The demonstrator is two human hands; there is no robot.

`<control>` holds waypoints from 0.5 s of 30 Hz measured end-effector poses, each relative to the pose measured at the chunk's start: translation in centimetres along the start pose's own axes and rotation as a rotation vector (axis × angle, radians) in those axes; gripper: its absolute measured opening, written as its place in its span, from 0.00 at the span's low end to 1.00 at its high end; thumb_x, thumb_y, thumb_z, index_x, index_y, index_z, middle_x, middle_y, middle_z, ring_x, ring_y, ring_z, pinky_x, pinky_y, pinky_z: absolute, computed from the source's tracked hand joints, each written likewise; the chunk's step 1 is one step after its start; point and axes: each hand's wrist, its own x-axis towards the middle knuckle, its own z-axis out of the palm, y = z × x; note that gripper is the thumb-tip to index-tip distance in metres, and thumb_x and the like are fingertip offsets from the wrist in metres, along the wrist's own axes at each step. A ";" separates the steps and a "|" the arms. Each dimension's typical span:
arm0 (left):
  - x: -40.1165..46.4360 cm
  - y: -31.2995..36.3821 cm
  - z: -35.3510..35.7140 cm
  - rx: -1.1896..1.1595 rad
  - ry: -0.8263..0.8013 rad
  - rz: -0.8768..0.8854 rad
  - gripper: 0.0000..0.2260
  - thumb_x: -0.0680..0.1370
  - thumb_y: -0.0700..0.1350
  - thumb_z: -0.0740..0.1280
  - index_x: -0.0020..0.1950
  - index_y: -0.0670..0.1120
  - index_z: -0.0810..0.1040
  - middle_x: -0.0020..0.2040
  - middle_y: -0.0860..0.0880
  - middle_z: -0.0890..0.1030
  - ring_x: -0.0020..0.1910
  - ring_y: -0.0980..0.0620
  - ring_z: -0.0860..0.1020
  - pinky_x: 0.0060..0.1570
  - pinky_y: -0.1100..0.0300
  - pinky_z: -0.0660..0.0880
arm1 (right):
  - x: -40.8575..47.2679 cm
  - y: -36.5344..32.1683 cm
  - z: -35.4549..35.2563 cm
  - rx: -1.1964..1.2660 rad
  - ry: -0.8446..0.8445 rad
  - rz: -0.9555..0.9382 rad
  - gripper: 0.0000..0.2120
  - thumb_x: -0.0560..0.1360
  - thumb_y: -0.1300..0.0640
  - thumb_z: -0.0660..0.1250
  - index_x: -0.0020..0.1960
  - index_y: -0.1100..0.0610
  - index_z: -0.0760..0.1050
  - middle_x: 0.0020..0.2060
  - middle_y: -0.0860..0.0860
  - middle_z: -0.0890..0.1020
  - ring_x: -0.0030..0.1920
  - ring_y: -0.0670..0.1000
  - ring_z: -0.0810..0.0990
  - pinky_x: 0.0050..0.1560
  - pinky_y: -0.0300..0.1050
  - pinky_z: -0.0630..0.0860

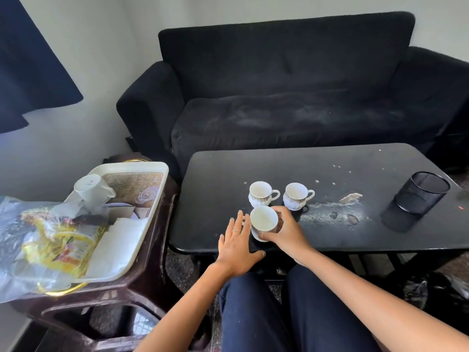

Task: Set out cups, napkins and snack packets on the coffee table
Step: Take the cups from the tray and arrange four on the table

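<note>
On the side stand at my left, a white tray [157, 171] carries snack packets [63, 247], napkins [119, 240] and a mug [92, 189]. My left hand [237, 250] lies flat with fingers straight at the tabletop's [330, 161] near edge. Beside it, my right hand [284, 231] grips a white cup [264, 219]. Two more cups [261, 194] stand just behind, mid-tabletop. A mesh holder [418, 196] sits near the right edge.
</note>
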 end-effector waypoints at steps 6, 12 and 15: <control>0.0 0.0 0.7 -0.021 -0.067 0.011 0.44 0.76 0.55 0.65 0.77 0.49 0.35 0.78 0.52 0.35 0.77 0.50 0.35 0.73 0.43 0.41 | 0.9 1.1 0.5 -0.027 0.018 0.007 0.30 0.61 0.63 0.78 0.56 0.47 0.68 0.50 0.40 0.78 0.54 0.45 0.77 0.54 0.39 0.71; 0.0 0.4 0.9 -0.098 -0.165 0.004 0.41 0.77 0.54 0.64 0.78 0.50 0.37 0.79 0.52 0.38 0.77 0.50 0.39 0.74 0.42 0.42 | 1.5 2.0 0.5 -0.002 0.030 0.031 0.28 0.63 0.63 0.77 0.56 0.47 0.68 0.51 0.41 0.78 0.55 0.47 0.77 0.55 0.42 0.74; -0.2 0.7 0.9 -0.138 -0.180 0.002 0.41 0.77 0.54 0.64 0.78 0.50 0.37 0.79 0.52 0.39 0.78 0.50 0.40 0.74 0.41 0.44 | 1.8 2.1 0.4 -0.002 0.005 0.026 0.28 0.64 0.63 0.76 0.57 0.47 0.67 0.52 0.43 0.78 0.55 0.48 0.77 0.57 0.44 0.75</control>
